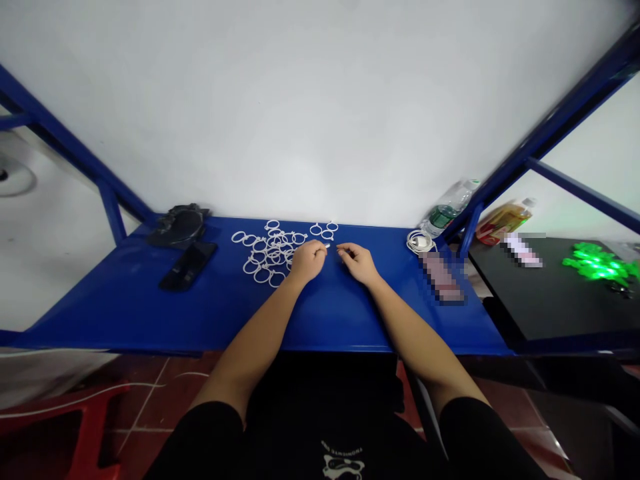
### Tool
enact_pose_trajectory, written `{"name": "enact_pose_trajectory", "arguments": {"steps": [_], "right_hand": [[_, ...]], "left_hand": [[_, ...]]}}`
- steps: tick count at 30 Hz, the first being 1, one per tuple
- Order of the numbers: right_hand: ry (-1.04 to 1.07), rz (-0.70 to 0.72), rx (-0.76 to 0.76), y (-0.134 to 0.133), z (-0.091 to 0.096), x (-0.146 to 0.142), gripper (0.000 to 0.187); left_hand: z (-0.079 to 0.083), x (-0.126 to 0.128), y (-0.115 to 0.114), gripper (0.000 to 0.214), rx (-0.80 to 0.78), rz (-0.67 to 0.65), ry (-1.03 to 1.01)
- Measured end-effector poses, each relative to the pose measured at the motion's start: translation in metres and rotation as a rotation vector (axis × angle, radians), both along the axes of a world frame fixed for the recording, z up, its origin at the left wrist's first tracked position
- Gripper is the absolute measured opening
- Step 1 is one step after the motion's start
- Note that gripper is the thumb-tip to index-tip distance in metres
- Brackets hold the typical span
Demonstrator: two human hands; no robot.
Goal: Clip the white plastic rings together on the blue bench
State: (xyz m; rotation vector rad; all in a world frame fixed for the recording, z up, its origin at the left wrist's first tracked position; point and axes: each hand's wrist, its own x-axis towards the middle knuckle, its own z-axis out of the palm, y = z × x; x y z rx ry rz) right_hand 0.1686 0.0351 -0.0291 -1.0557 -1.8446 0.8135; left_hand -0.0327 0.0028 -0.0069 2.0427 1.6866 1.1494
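Note:
My left hand (307, 260) rests on the blue table (150, 307) with its fingers pinched on a small white piece, beside a heap of white plastic rings (267, 252). My right hand (356, 261) lies a little to the right, fingers curled on something small I cannot make out. The two hands nearly meet at the table's middle. A few more rings (324, 231) lie just behind the hands.
A black phone (188, 265) and a dark crumpled object (179, 224) sit at the left. A coiled white cable (418, 241) and a plastic bottle (447, 208) stand at the right. A black table (550, 293) with glowing green pieces (597, 262) adjoins on the right.

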Motion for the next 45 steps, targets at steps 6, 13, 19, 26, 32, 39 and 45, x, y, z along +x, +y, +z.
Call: {"name": "enact_pose_trajectory", "arguments": {"steps": [6,13,19,26,32,39,45], "right_hand": [[-0.149,0.025,0.067,0.025,-0.004,-0.011,0.030],[-0.772,0.056,0.074,0.070,0.026,-0.044,0.053],[-1.000,0.114,0.075,0.077,0.030,-0.051,0.045],[-1.013,0.073,0.045,0.042,0.039,-0.009,0.038],[-0.962,0.045,0.026,0.013,0.040,0.016,0.021],[-0.729,0.197,0.168,-0.003,0.031,0.027,0.021],[-0.529,0.202,0.205,-0.003,0.031,0.026,0.028]], "left_hand": [[0.001,-0.037,0.011,0.031,0.022,0.177,0.038],[0.000,-0.041,0.011,0.024,-0.119,0.293,0.140],[0.000,-0.039,0.009,0.018,-0.154,0.327,0.126],[-0.003,-0.025,0.007,0.015,-0.106,0.221,0.116],[-0.009,-0.002,-0.002,0.015,-0.107,0.010,0.133],[-0.014,0.012,-0.010,0.036,-0.098,-0.141,0.192],[-0.017,0.011,-0.008,0.040,-0.161,-0.161,0.319]]}}
